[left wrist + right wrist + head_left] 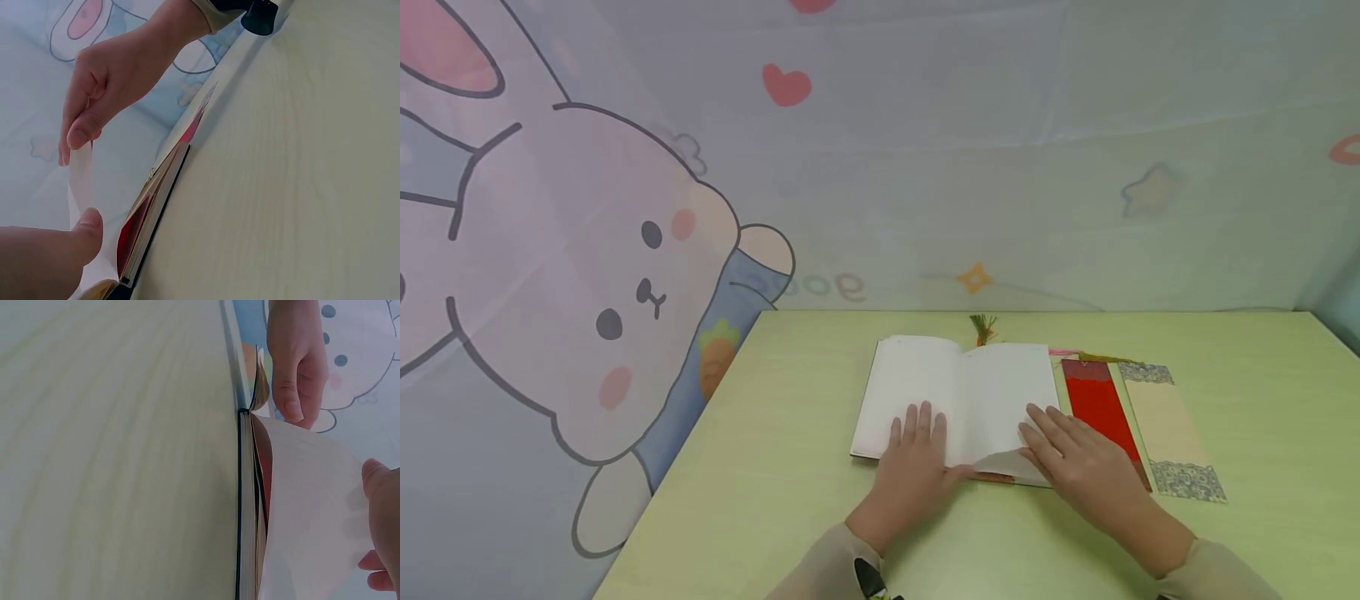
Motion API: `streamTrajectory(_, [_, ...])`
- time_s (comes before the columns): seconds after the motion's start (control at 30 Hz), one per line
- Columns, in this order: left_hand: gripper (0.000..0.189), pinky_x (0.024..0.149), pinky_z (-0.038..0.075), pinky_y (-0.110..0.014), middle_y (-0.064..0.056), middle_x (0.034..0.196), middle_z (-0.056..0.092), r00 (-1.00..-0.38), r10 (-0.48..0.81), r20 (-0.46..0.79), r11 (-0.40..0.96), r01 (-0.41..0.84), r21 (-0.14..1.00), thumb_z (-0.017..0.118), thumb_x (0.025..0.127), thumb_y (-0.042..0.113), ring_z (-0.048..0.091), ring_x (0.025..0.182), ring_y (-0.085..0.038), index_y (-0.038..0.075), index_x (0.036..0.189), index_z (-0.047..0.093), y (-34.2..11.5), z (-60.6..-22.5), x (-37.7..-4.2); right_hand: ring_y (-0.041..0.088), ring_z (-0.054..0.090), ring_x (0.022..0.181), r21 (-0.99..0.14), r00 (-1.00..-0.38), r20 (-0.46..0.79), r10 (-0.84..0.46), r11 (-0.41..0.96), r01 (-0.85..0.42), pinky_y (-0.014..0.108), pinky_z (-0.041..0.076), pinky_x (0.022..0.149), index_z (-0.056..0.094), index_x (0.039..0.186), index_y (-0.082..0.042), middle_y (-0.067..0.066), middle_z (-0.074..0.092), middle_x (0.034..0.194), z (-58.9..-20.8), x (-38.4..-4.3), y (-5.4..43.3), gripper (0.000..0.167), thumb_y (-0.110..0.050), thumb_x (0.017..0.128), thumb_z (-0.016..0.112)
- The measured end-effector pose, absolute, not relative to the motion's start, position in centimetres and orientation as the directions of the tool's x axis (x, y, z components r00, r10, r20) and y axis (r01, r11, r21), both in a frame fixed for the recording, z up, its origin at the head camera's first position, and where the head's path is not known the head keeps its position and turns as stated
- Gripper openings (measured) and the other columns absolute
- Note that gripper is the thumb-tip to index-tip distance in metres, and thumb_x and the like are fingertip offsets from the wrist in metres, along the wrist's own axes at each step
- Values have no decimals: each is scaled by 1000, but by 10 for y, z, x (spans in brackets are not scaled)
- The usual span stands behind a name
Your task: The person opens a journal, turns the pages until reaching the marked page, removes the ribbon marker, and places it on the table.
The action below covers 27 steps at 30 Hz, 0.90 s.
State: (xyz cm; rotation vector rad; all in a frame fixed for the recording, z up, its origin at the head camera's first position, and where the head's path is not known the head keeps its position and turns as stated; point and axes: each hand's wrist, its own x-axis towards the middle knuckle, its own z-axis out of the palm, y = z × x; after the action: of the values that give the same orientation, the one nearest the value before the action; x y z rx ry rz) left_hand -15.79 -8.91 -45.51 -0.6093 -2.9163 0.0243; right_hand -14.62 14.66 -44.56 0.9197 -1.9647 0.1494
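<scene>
Head view: one hardback book (pixel 959 383), opened near its middle, visible pages without evident print; set on the pale green tabletop (pixel 722 500). Left hand (pixel 916 462): fingers straight, slightly apart, resting on the lower part of the left page (pixel 917 367); thumb spread toward the gutter; nothing gripped. Right hand (pixel 1086 471): fingers long and close together over the outer edge of the right leaf (pixel 1007 387), thumb opposed; the wrist views show that leaf pinched between them, its lower edge raised off the pages beneath. At the top of the gutter, one green-and-orange tassel (pixel 982 328). Just beside the book, one red bookmark (pixel 1097 404), partly covered by the right hand; next to it, one cream bookmark (pixel 1163 417) with lace-patterned ends; above these, one olive tassel (pixel 1105 358). Step in hand, as judged: handling a single leaf. Next move appears to call for guiding that leaf over or down uncreased, the left side kept steady. Obscured: a red piece (pixel 128 240) between the pages, perhaps another bookmark, too little exposed to identify. Cut off: the left hand at the edge of the left wrist view, the right hand at the edge of the right wrist view.
</scene>
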Motion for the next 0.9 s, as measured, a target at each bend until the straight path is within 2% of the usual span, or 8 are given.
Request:
streamTrajectory(0.07, [82, 107, 22, -47, -20, 145, 33, -894, 417, 165, 909, 412, -62, 34, 89, 66, 25, 136, -33, 2, 140, 38, -84, -454, -159, 35, 66, 88, 273, -238, 806, -542, 698, -662, 46, 52, 68, 68, 105, 0, 19, 66, 106, -444, -147, 145, 48, -32, 102, 33])
streamTrajectory(0.17, [81, 108, 22, -45, -19, 146, 31, -884, 438, 165, 899, 435, -57, 34, 90, 64, 25, 136, -32, 2, 140, 37, -77, -450, -160, 36, 65, 89, 289, -204, 814, -543, 685, -669, 47, 52, 69, 68, 105, 1, 20, 66, 106, -442, -148, 143, 45, -29, 102, 35])
streamTrajectory(0.43, [72, 106, 27, -45, -16, 147, 31, -828, 511, 229, 859, 495, -127, 43, 93, 54, 28, 135, -30, 1, 140, 36, -73, -444, -159, 35, 65, 91, 270, -216, 827, -519, 703, -658, 49, 51, 73, 68, 107, 0, 19, 66, 106, -442, -149, 142, 46, -32, 102, 35])
streamTrajectory(0.7, [67, 103, 32, -44, -21, 146, 31, -717, 576, 393, 816, 532, -226, 56, 91, 40, 30, 134, -30, 0, 141, 35, -83, -439, -157, 33, 64, 95, 148, -314, 852, -419, 768, -623, 51, 49, 78, 61, 119, 3, 20, 64, 110, -445, -149, 150, 56, -44, 98, 38])
streamTrajectory(0.9, [79, 102, 33, -44, -28, 147, 19, -684, 542, 489, 832, 518, -199, 66, 86, 31, 25, 135, -35, -6, 143, 25, -89, -440, -158, 34, 64, 95, 83, -484, 756, -440, 799, -596, 49, 49, 80, 58, 120, 5, 21, 64, 108, -450, -147, 157, 68, -51, 98, 28])
